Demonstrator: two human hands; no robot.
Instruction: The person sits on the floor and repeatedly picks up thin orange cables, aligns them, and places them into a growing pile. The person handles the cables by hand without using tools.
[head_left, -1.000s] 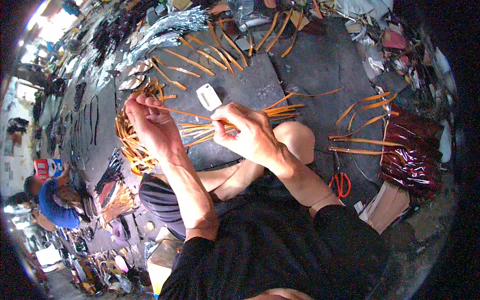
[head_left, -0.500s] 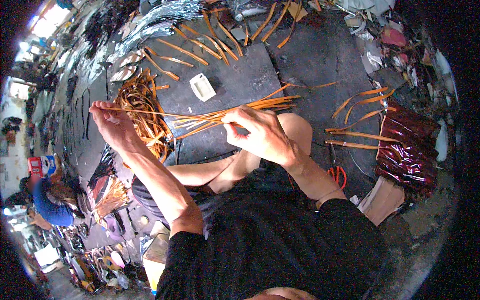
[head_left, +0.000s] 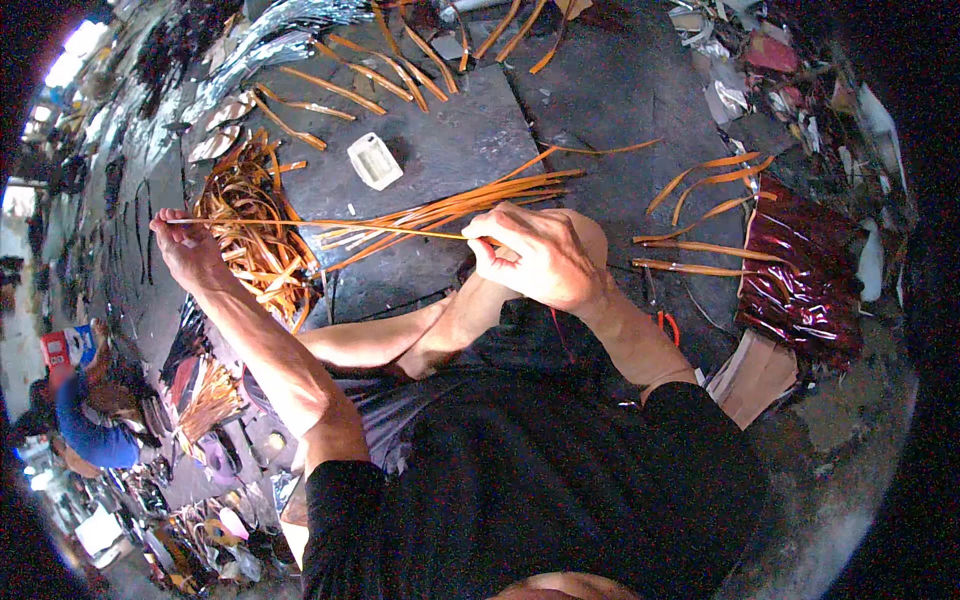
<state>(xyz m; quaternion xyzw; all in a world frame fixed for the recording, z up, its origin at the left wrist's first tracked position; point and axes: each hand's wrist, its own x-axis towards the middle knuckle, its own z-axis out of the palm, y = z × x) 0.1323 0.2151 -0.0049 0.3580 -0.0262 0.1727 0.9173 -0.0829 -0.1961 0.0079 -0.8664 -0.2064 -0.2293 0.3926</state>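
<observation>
A thin orange-brown strip (head_left: 370,229) is stretched nearly level between my two hands. My left hand (head_left: 192,255) pinches its left end, beside a tangled heap of similar strips (head_left: 250,225). At the strip's other end, my right hand (head_left: 540,258) is closed on it with thumb and fingers, above my bent knee. Behind the taut strip, a loose bundle of straight orange-brown strips (head_left: 490,198) lies on the dark board (head_left: 450,135). A small white rectangular dish (head_left: 375,161) sits on the board just beyond the bundle.
More strips (head_left: 335,90) lie in a spaced row at the far side. To the right are a few strips (head_left: 700,266) and a glossy dark red sheet (head_left: 800,275) beside brown cardboard (head_left: 752,375). A person in blue (head_left: 95,430) sits at the left among scattered materials.
My hands are farther apart, the right having slid rightward, so a longer stretch of strip shows between them. The whole view has shifted slightly.
</observation>
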